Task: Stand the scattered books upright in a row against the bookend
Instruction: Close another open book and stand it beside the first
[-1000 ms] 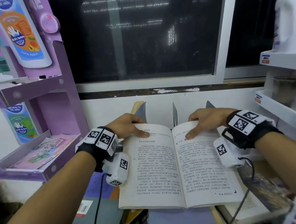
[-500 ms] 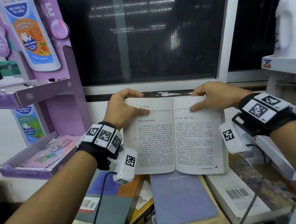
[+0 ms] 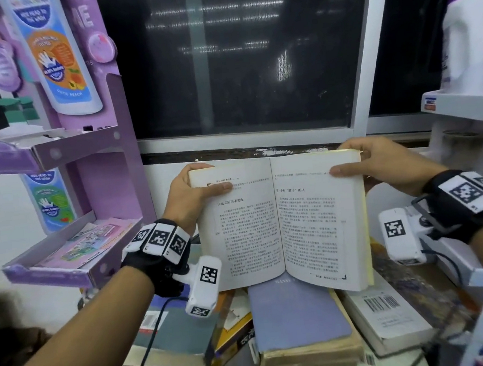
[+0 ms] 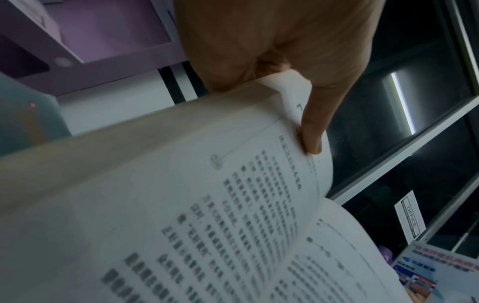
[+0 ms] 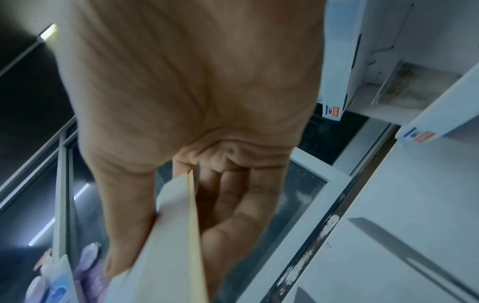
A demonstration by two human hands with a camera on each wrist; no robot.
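White-paged open book [image 3: 279, 223] raised, left hand [image 3: 187, 195] and right hand [image 3: 380, 162] gripping its top corners

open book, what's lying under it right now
Under the open book, held up by both hands, a lavender-covered book lies flat on the pile, beside a white book with a barcode. The open book hides the lavender book's far edge and whatever lies behind.

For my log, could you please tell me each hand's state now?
Left hand: gripping the open book.
Right hand: gripping the same book.
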